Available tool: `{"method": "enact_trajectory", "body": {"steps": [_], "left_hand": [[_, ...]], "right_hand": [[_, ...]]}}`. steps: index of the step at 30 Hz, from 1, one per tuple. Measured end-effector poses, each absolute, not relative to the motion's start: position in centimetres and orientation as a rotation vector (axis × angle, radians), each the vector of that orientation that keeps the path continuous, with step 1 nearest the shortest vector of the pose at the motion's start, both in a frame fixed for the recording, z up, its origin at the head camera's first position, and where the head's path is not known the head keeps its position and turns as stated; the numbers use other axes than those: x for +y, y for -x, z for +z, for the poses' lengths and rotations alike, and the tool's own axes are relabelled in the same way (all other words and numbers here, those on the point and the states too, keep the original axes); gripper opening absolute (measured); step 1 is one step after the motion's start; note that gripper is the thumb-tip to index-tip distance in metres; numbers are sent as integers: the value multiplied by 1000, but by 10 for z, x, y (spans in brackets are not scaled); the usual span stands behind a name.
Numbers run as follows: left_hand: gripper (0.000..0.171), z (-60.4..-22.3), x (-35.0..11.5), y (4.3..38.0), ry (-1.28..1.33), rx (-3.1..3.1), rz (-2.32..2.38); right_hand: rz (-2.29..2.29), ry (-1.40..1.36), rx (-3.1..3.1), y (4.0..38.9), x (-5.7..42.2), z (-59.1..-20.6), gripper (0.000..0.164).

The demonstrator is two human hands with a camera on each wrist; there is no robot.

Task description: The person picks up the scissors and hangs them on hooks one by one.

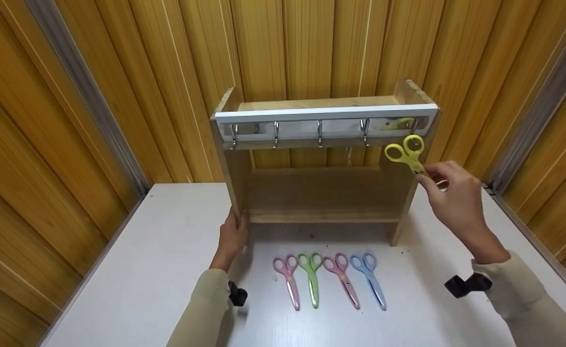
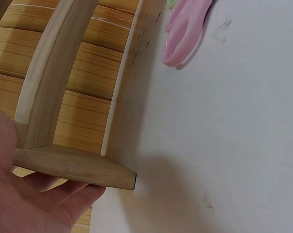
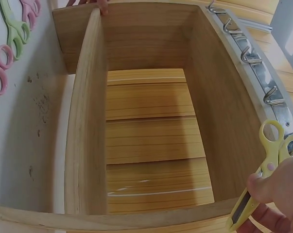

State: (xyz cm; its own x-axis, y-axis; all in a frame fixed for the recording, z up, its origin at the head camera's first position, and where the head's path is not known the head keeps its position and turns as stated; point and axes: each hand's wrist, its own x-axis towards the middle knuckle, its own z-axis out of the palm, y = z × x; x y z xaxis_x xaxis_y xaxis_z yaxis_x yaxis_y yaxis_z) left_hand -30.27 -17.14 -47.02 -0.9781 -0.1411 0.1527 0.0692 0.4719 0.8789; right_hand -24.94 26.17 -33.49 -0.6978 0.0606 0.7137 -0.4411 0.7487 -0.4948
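Note:
My right hand (image 1: 456,197) pinches a pair of yellow scissors (image 1: 414,163) by the blade end, handles pointing up. In the head view one handle loop overlaps the rightmost hook of the metal hook rail (image 1: 297,129). The right wrist view shows the scissors (image 3: 269,166) beside the rail's end, thumb near the pivot. My left hand (image 1: 232,241) grips the lower left side panel of the wooden shelf (image 1: 311,217); in the left wrist view its fingers (image 2: 78,199) pass behind that panel (image 2: 83,167).
In front of the shelf, two pink scissors (image 1: 290,284), a green pair (image 1: 314,284) and a blue pair (image 1: 373,284) lie in a row on the white table (image 1: 177,270), handles toward the shelf. Wood-patterned walls (image 1: 307,48) stand behind and at both sides.

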Motion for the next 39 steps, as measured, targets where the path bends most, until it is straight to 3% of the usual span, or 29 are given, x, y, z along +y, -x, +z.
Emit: {"method": "enact_trajectory", "body": {"steps": [39], "left_hand": [[57, -469, -172, 299, -54, -2528, -1511]], "right_hand": [[914, -257, -2217, 248, 258, -349, 19]]}}
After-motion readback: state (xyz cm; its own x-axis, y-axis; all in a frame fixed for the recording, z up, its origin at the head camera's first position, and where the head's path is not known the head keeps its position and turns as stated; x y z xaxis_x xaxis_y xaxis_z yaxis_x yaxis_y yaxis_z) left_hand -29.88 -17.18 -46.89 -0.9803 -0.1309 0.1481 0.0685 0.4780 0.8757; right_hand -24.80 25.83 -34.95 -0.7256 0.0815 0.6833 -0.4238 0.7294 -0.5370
